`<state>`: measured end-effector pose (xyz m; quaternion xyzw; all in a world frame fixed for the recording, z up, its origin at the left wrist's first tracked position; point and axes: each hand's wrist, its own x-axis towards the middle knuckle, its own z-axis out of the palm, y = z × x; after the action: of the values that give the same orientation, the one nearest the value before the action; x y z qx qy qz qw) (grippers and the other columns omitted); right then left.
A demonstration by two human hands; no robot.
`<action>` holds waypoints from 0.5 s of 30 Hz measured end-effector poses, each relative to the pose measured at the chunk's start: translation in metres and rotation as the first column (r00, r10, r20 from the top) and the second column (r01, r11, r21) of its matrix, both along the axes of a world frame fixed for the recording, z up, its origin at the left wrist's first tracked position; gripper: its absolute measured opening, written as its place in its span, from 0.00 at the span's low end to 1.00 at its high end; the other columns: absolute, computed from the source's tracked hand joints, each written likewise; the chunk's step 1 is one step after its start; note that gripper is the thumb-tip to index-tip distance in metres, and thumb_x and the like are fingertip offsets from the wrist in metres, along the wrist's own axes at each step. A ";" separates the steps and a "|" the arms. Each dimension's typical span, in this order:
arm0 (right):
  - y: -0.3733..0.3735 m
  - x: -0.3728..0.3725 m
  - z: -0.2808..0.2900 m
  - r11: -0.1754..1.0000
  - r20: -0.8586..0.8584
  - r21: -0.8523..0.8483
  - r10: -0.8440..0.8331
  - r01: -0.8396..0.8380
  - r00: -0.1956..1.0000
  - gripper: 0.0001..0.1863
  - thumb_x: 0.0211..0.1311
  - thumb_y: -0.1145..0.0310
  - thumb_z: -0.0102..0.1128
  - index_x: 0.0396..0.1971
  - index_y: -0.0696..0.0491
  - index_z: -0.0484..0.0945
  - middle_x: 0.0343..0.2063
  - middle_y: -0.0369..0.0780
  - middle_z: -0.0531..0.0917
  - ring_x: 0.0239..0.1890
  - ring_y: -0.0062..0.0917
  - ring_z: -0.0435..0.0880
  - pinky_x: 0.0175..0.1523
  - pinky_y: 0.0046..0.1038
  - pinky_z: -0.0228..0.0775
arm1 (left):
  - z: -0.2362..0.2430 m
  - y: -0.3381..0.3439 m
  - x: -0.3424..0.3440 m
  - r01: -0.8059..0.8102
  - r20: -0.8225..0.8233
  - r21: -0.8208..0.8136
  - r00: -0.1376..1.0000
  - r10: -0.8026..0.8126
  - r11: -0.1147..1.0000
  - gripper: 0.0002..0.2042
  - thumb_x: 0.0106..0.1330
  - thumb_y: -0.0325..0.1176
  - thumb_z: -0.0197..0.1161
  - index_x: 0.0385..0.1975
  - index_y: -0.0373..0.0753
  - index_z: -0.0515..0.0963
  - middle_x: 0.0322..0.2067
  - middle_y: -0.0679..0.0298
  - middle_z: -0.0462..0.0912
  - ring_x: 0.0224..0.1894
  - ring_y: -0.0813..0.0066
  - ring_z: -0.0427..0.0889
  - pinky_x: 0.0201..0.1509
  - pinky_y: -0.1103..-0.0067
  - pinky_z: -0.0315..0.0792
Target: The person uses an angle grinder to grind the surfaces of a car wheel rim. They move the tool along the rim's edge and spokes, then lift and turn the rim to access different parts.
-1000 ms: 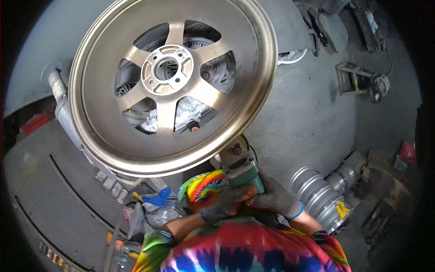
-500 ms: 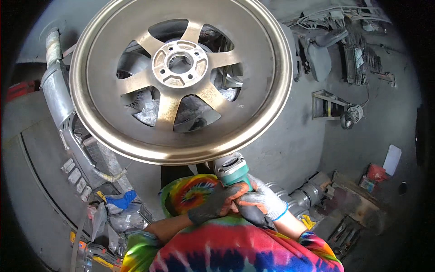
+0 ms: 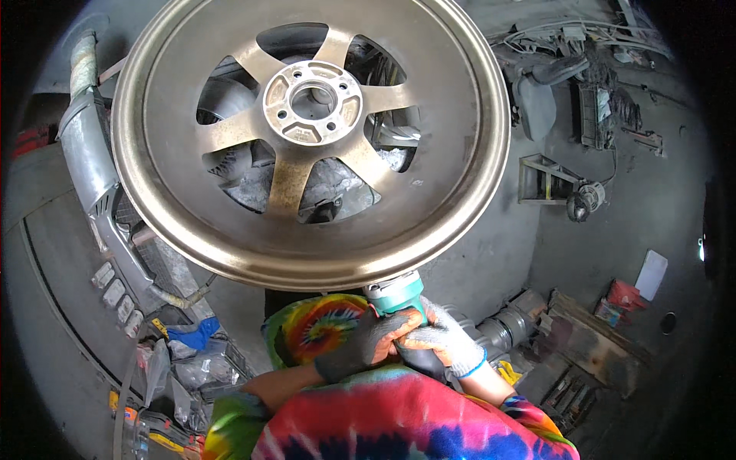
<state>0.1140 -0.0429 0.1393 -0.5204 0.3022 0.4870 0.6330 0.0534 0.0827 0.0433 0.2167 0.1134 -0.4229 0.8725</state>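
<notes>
A bronze-coloured car wheel rim [image 3: 310, 253] with several spokes hangs or stands in front of me, its hub facing up toward me. Below its near edge is a teal angle grinder [image 3: 400, 294], whose metal head reaches under or against the rim's lip; the contact is hidden. My left hand [image 3: 366, 343], in a dark glove with orange fingers, wraps round the grinder's body. My right hand [image 3: 445, 341], in a light grey and orange glove with a blue cuff, grips the same body from the right. What carries the rim cannot be seen.
On the left lies a silver exhaust muffler [image 3: 93, 153] with a bent pipe. Plastic bags [image 3: 207, 364] and a blue cloth [image 3: 195, 335] are at the lower left. To the right are a motor on a metal frame [image 3: 586, 198], silver cylindrical parts [image 3: 506, 331] and a wooden board [image 3: 594, 345].
The rim appears slightly larger and lower in view, its near edge now covering more of the grinder head. Both hands keep their hold on the grinder.
</notes>
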 end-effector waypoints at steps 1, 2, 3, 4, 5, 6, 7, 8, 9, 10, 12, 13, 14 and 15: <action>0.001 0.000 0.001 1.000 -0.007 -0.001 0.001 -0.001 1.000 0.27 0.53 0.80 0.61 0.54 0.57 0.66 0.41 0.41 0.78 0.39 0.24 0.81 0.46 0.26 0.75 | -0.004 -0.003 -0.003 -0.082 0.087 -0.022 0.993 0.084 0.996 0.12 0.70 0.39 0.50 0.46 0.40 0.73 0.32 0.69 0.77 0.30 0.86 0.72 0.29 0.88 0.63; 0.002 -0.001 0.002 1.000 -0.008 0.002 0.003 -0.003 1.000 0.27 0.53 0.80 0.61 0.54 0.57 0.66 0.41 0.41 0.78 0.39 0.24 0.81 0.46 0.26 0.75 | -0.007 -0.004 -0.007 -0.124 0.130 -0.033 0.983 0.127 0.992 0.12 0.70 0.39 0.50 0.46 0.40 0.73 0.32 0.69 0.77 0.30 0.86 0.72 0.29 0.88 0.63; 0.003 -0.001 0.004 0.997 -0.042 0.012 -0.071 0.072 0.997 0.27 0.53 0.80 0.61 0.54 0.57 0.66 0.41 0.41 0.78 0.39 0.24 0.81 0.46 0.25 0.75 | -0.009 -0.006 -0.011 -0.164 0.171 -0.048 0.971 0.169 0.985 0.12 0.70 0.39 0.50 0.47 0.40 0.73 0.32 0.69 0.77 0.30 0.87 0.72 0.29 0.88 0.63; 0.004 -0.001 0.005 0.988 -0.078 0.014 -0.149 0.151 0.986 0.27 0.53 0.80 0.61 0.54 0.57 0.66 0.41 0.41 0.78 0.39 0.24 0.81 0.45 0.25 0.75 | -0.006 -0.004 -0.009 -0.133 0.038 -0.129 0.990 0.139 0.983 0.09 0.69 0.35 0.50 0.42 0.39 0.74 0.35 0.66 0.77 0.36 0.83 0.73 0.38 0.84 0.66; 0.006 -0.001 0.005 0.988 -0.080 0.010 -0.151 0.152 0.985 0.27 0.53 0.80 0.61 0.54 0.57 0.66 0.41 0.41 0.78 0.39 0.24 0.81 0.45 0.25 0.75 | -0.003 -0.001 -0.007 -0.121 -0.029 -0.174 0.993 0.118 0.977 0.08 0.69 0.34 0.51 0.40 0.38 0.74 0.36 0.65 0.76 0.39 0.81 0.73 0.42 0.81 0.67; 0.008 0.000 0.005 0.997 -0.020 -0.027 -0.077 0.076 0.997 0.27 0.53 0.80 0.61 0.54 0.58 0.66 0.41 0.41 0.78 0.39 0.24 0.81 0.45 0.25 0.75 | 0.000 0.002 -0.004 -0.112 -0.096 -0.215 0.991 0.093 0.970 0.07 0.68 0.32 0.51 0.38 0.38 0.75 0.37 0.64 0.76 0.42 0.79 0.73 0.46 0.79 0.68; 0.008 0.000 0.005 0.998 0.034 -0.067 -0.001 0.003 0.999 0.27 0.53 0.80 0.61 0.55 0.58 0.66 0.40 0.41 0.78 0.39 0.25 0.81 0.45 0.25 0.75 | 0.017 0.014 0.014 -0.091 -0.139 -0.171 0.988 0.067 0.981 0.07 0.69 0.32 0.50 0.38 0.38 0.75 0.37 0.65 0.76 0.41 0.80 0.73 0.46 0.80 0.68; 0.007 -0.002 0.003 0.998 0.027 -0.070 0.002 0.000 1.000 0.27 0.53 0.80 0.61 0.55 0.58 0.66 0.40 0.41 0.78 0.39 0.25 0.81 0.45 0.25 0.75 | 0.028 0.021 0.023 -0.073 -0.183 -0.126 0.982 0.049 0.989 0.08 0.70 0.33 0.49 0.37 0.38 0.75 0.36 0.66 0.76 0.40 0.81 0.73 0.46 0.80 0.68; 0.004 -0.004 -0.001 0.999 0.002 -0.036 -0.033 0.033 0.999 0.27 0.53 0.80 0.61 0.55 0.58 0.66 0.40 0.41 0.78 0.39 0.25 0.81 0.45 0.25 0.75 | 0.020 0.013 0.014 -0.143 -0.110 -0.154 0.986 0.127 0.978 0.13 0.71 0.41 0.50 0.44 0.40 0.74 0.29 0.70 0.75 0.27 0.88 0.68 0.29 0.88 0.61; 0.002 -0.006 -0.003 0.997 -0.032 -0.006 -0.074 0.073 0.997 0.27 0.52 0.80 0.61 0.55 0.58 0.66 0.40 0.41 0.78 0.39 0.25 0.81 0.45 0.25 0.76 | 0.025 0.016 0.016 -0.143 -0.125 -0.158 0.984 0.124 0.977 0.13 0.71 0.41 0.50 0.44 0.40 0.74 0.29 0.70 0.75 0.27 0.88 0.68 0.29 0.88 0.61; 0.005 -0.001 0.000 0.996 -0.095 -0.015 -0.094 0.093 0.991 0.28 0.52 0.80 0.62 0.55 0.58 0.66 0.40 0.41 0.78 0.38 0.25 0.81 0.44 0.25 0.76 | 0.035 0.029 0.027 -0.133 -0.133 -0.174 0.985 0.111 0.976 0.12 0.71 0.41 0.50 0.44 0.40 0.74 0.25 0.72 0.71 0.24 0.89 0.64 0.26 0.88 0.58; 0.006 -0.002 -0.001 0.999 -0.040 -0.014 -0.033 0.033 0.999 0.28 0.52 0.79 0.62 0.55 0.58 0.66 0.40 0.41 0.78 0.38 0.25 0.81 0.44 0.25 0.76 | 0.028 0.025 0.017 -0.182 -0.071 -0.143 0.982 0.174 0.973 0.12 0.70 0.41 0.51 0.44 0.40 0.74 0.23 0.74 0.69 0.23 0.90 0.61 0.25 0.87 0.56; 0.008 -0.002 -0.002 0.999 0.022 -0.014 0.032 -0.031 0.999 0.27 0.52 0.79 0.62 0.54 0.58 0.66 0.40 0.41 0.78 0.38 0.25 0.81 0.45 0.25 0.76 | 0.021 0.020 0.008 -0.235 -0.010 -0.110 0.972 0.235 0.966 0.12 0.70 0.40 0.51 0.43 0.40 0.74 0.21 0.75 0.67 0.22 0.91 0.59 0.23 0.87 0.55; 0.011 -0.002 0.001 1.000 0.015 -0.019 0.004 -0.003 1.000 0.25 0.53 0.79 0.61 0.53 0.58 0.66 0.38 0.42 0.79 0.36 0.25 0.81 0.42 0.26 0.76 | 0.002 0.009 -0.015 -0.177 -0.019 -0.051 0.984 0.176 0.983 0.12 0.70 0.40 0.51 0.44 0.40 0.74 0.22 0.74 0.69 0.21 0.90 0.61 0.23 0.87 0.56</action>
<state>0.1121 -0.0320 0.1399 -0.5307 0.3012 0.4812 0.6293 0.0384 0.0919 0.0450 0.1795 0.1273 -0.3482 0.9112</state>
